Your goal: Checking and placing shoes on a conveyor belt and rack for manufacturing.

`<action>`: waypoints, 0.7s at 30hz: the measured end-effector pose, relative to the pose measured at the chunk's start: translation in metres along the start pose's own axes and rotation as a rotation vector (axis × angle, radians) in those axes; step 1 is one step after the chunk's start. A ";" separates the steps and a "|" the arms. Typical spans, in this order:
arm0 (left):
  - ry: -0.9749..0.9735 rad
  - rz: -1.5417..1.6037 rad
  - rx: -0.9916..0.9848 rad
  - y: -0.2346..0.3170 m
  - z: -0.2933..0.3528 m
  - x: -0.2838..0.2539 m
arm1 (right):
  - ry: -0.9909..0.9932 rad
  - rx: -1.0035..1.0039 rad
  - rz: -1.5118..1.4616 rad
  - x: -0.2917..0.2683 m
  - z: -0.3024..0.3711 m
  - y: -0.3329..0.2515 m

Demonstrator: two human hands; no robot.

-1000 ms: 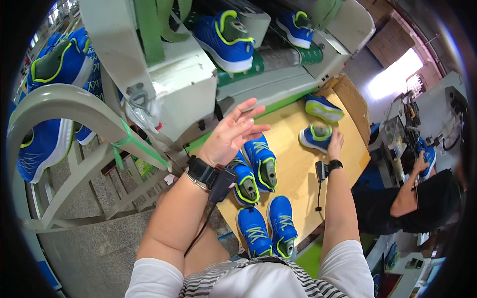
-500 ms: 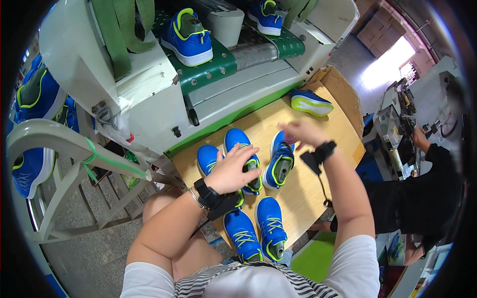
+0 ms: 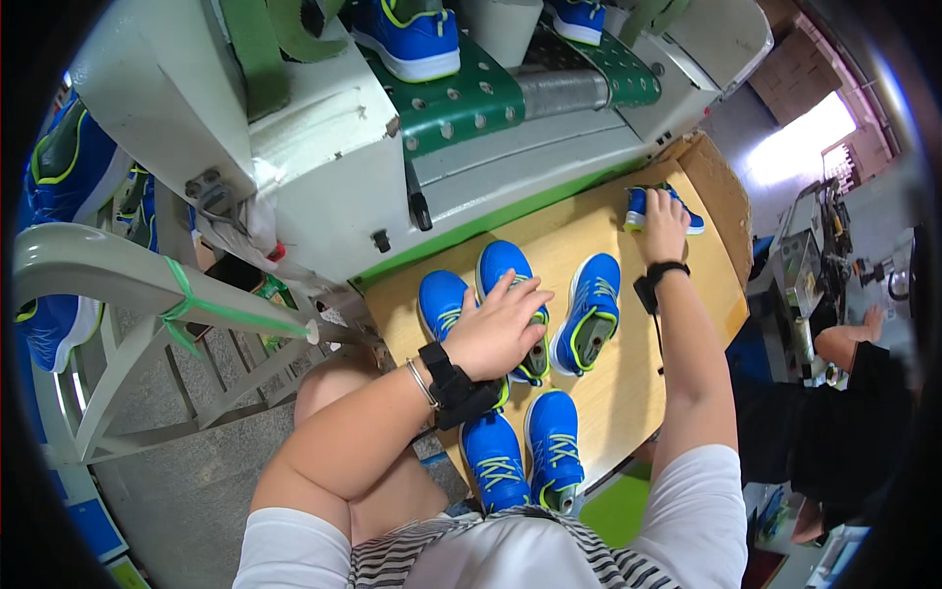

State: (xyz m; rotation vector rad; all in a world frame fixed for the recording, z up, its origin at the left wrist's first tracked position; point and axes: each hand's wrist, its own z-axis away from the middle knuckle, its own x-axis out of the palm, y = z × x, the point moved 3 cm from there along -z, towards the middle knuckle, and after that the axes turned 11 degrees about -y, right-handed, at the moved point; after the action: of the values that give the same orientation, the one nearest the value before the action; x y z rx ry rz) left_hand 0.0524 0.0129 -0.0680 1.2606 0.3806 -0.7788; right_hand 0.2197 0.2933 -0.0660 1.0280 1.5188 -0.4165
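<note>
My right hand [image 3: 666,228] grips a blue sneaker [image 3: 695,218] at the far right corner of the wooden table [image 3: 628,373], its fingers bent over the shoe's middle. With fingers spread, my left hand [image 3: 498,332] rests over another blue sneaker [image 3: 503,260], covering part of its laces; a grey form shows in its opening. To its left lies a blue sneaker [image 3: 442,294], partly under my hand. Right of it stands a sneaker [image 3: 594,294] with yellow-green lining and a grey form inside. Nearest me are two laced sneakers, one left [image 3: 491,461] and one right [image 3: 554,442].
A white machine with a green perforated belt [image 3: 461,108] borders the table's far side, carrying more blue sneakers [image 3: 417,44]. At left stands a grey metal rack [image 3: 128,265] with shoes behind it. Cardboard [image 3: 721,196] edges the right corner. A co-worker in black [image 3: 824,422] is at right.
My right hand has moved from beside the middle sneaker to the far right one and taken hold of it. My left hand stays over its sneaker. The whole view has shifted slightly.
</note>
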 end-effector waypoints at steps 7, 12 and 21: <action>0.002 -0.017 0.024 0.006 -0.011 0.002 | 0.097 0.154 -0.782 -0.008 0.230 0.054; 0.052 -0.032 0.011 0.001 -0.007 -0.001 | -0.328 0.266 -1.289 -0.038 0.321 0.014; 0.162 0.311 0.313 -0.020 -0.019 0.003 | -0.061 0.812 -1.784 -0.055 0.285 0.004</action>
State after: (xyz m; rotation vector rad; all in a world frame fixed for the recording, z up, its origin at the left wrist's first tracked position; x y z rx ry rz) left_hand 0.0433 0.0279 -0.0900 1.6372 0.1879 -0.4818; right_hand 0.3921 0.0602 -0.0830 -0.1492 1.8795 -2.3671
